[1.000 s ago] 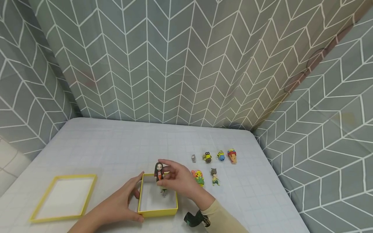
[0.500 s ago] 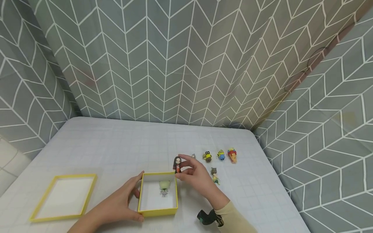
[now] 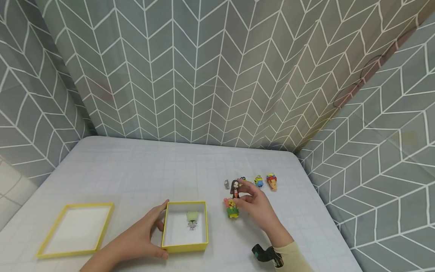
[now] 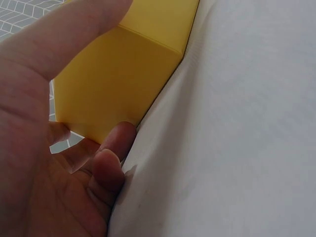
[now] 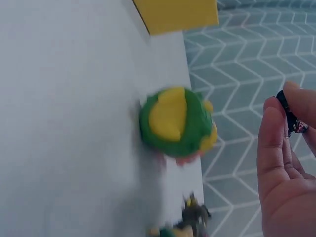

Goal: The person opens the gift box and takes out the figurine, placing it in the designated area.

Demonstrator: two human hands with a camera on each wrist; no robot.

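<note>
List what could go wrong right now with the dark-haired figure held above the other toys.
1. The right hand only pinches the dark-haired figure at the fingertips, so it might slip out.
2. It hangs just above the green and yellow toy, with a small grey figure close by; setting it down here could knock either over.
3. The left hand grips the yellow box; a tug could shift the pale green figure inside.

Matt card yellow box (image 3: 184, 247); glossy plastic figurine (image 3: 234, 189).
</note>
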